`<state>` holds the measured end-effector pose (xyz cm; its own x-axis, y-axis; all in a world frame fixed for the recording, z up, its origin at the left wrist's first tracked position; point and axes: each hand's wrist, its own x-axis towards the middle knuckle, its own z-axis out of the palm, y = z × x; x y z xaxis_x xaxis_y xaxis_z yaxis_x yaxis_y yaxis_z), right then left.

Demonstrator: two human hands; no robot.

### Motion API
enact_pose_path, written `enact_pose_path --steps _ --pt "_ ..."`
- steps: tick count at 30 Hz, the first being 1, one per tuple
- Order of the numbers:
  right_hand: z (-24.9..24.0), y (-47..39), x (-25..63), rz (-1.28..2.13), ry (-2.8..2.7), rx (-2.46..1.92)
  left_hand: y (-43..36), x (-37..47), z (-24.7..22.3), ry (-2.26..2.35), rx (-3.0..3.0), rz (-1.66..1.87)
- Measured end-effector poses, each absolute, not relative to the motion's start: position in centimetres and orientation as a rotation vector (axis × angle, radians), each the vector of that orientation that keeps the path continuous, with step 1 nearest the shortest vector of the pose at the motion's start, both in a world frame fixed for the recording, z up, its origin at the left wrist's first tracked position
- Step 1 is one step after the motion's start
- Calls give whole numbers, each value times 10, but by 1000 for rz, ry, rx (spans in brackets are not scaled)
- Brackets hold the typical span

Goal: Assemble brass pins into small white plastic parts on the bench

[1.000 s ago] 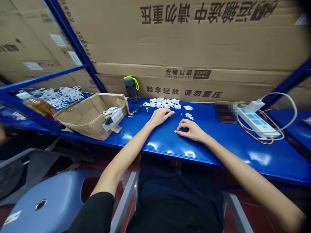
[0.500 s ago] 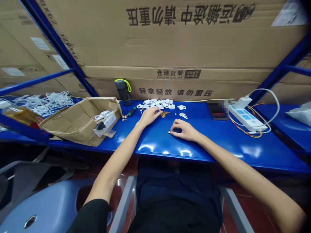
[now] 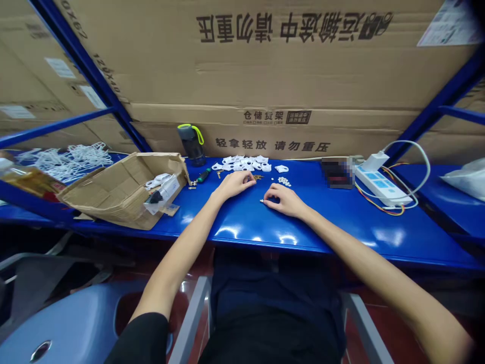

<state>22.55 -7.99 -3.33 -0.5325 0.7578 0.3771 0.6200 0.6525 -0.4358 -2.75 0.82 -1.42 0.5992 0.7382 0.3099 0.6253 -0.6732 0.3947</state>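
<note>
My left hand (image 3: 238, 184) rests over the blue tabletop (image 3: 235, 212), fingers curled together beside a small pile of brass-coloured pieces (image 3: 258, 177); what its fingertips hold, if anything, is too small to make out. To the right and nearer the front edge, my right hand (image 3: 281, 199) pinches a tiny white part (image 3: 261, 201) between thumb and finger. Just behind this hand lie several small white pieces (image 3: 284, 181). A row of white plastic rings (image 3: 242, 163) sits behind my left hand, with one more ring (image 3: 281, 169) apart on the right.
An open cardboard box (image 3: 113, 194) with white parts stands left. Near it are a green-handled screwdriver (image 3: 203, 176) and a bottle (image 3: 192, 144). A dark pixelated object (image 3: 337, 173) and a power strip (image 3: 382, 187) with cables lie right. White strips (image 3: 76, 159) lie far left.
My left hand has shifted slightly right and down, covering part of the brass-coloured pile. My right hand has moved slightly up and left with the tiny white part.
</note>
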Motion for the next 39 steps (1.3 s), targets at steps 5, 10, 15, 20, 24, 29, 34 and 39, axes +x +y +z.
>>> enact_pose_path --steps 5,10,15,20,24,29,34,39 --pt "-34 -75 222 306 -2333 -1086 8 -26 -17 1136 2619 635" --pt "-34 -73 216 294 -2336 -1111 11 -25 -19 1153 2627 637" --pt "-35 -73 218 345 -2310 -1077 10 -23 -20 1168 2612 658" --pt "-36 -74 220 332 -2322 -1082 8 -22 -18 1190 2624 669" --pt "-35 -75 219 320 -2320 -1097 7 -22 -17 1250 2645 662" --pt "-34 -76 221 358 -2318 -1075 5 -20 -15 1316 2659 623" --pt "-36 -65 238 371 -2206 -1149 3 -20 -14 1337 2640 591" --pt "-44 -51 261 269 -2011 -1291 7 -22 -19 1360 2645 587"
